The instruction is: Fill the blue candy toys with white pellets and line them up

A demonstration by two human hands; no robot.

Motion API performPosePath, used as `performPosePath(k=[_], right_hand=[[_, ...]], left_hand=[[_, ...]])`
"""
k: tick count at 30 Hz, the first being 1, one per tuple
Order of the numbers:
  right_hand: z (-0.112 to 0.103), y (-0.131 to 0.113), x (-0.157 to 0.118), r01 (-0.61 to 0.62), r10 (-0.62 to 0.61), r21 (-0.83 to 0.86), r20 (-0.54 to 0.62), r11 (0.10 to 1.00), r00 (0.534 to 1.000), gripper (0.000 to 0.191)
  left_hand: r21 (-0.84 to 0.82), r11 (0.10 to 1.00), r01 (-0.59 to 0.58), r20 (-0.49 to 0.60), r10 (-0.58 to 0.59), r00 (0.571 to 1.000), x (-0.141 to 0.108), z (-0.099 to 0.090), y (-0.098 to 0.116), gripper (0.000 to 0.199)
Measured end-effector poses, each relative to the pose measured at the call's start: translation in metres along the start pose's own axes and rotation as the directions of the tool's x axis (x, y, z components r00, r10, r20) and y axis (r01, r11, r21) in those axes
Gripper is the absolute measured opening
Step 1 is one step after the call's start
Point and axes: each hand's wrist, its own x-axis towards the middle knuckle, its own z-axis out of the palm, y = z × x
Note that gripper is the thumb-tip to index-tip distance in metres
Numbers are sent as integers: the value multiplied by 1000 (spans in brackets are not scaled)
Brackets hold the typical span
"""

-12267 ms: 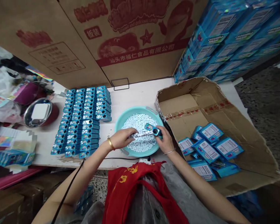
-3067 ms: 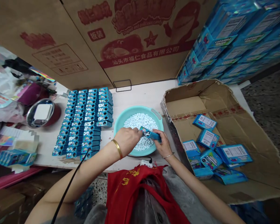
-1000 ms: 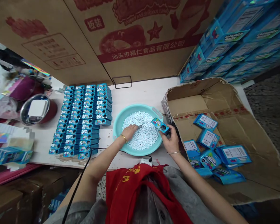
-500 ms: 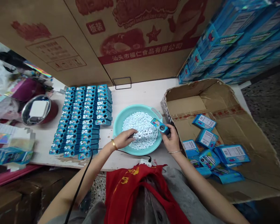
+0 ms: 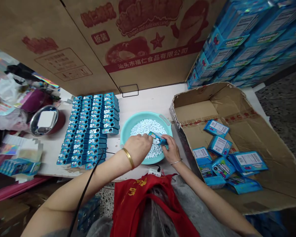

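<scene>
A turquoise basin holds many small white candies. Over its right half, my right hand grips a small blue box, tilted, with white candies at its opening. My left hand is closed at the box's left end, above the candies; its fingertips are partly hidden, so what they hold cannot be made out. Left of the basin stand rows of small blue boxes, several with white candies showing in round holes.
An open cardboard carton on the right holds several blue packets. Large cardboard boxes and stacked blue packs stand behind. A metal bowl is at left; a black cable crosses my left forearm.
My left hand has risen from the candies and moved right to the box. My right hand has brought the box left over the basin, where candies now show at its opening.
</scene>
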Motion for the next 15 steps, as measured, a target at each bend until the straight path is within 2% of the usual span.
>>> performPosePath(k=[3, 5, 7, 10, 13, 15], right_hand=[[0, 3, 0, -15, 15, 21, -12, 1000, 1000, 44], [-2, 4, 2, -30, 31, 34, -36, 999, 999, 43], [-7, 5, 5, -44, 46, 48, -61, 998, 997, 42], [-14, 5, 11, -64, 70, 60, -91, 996, 993, 41], [-21, 7, 15, -99, 104, 52, -108, 994, 989, 37], [-23, 9, 15, -130, 134, 45, -113, 990, 984, 34]], left_hand=[[18, 1000, 6, -43, -6, 999, -1, 2, -4, 22], [8, 998, 62, -122, -60, 991, 8, 23, -23, 21], [-21, 991, 134, -187, -136, 973, 26, 57, -50, 23], [-108, 984, 143, -118, -156, 981, 62, 120, -80, 28], [-196, 976, 93, -66, -108, 992, 89, 172, -82, 31], [-279, 960, 20, -69, -40, 997, 97, 194, -71, 30]])
